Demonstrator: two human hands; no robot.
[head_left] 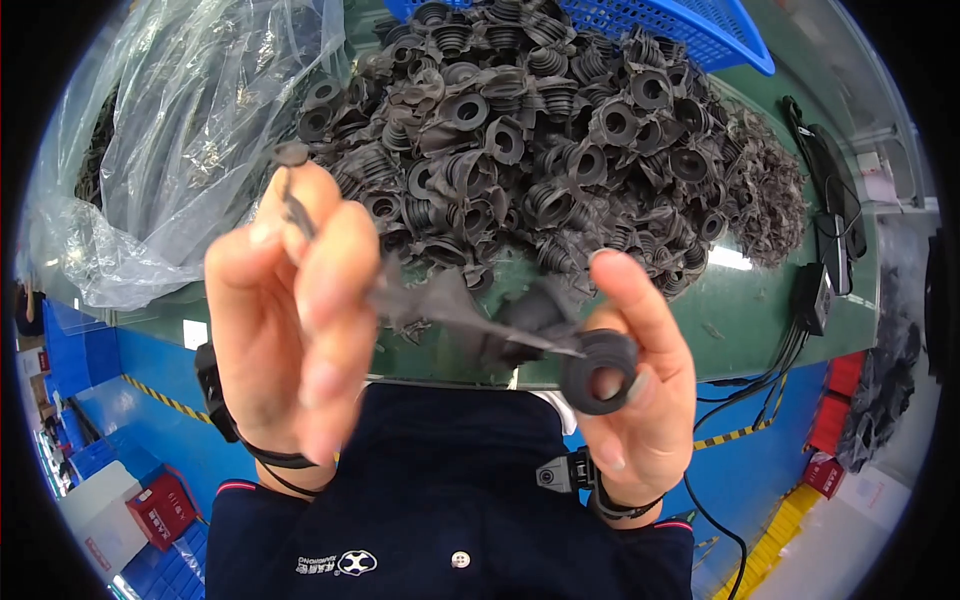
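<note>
My right hand (640, 385) grips a black rubber ring-shaped part (598, 372) between thumb and fingers, close to the camera. A thin dark flap of rubber trim (455, 305) stretches from that part leftward to my left hand (295, 320), which pinches its other end; a narrow strip (292, 195) sticks up past the left fingertips. Both hands are raised in front of the green table (745, 300), just before a big heap of black ribbed rubber boots (540, 130).
A crumpled clear plastic bag (190, 120) lies at the left of the table. A blue plastic basket (680, 25) stands behind the heap. A pile of thin rubber scraps (775, 195) and black cables (830, 240) sit at the right. Red boxes (160, 505) stand on the blue floor.
</note>
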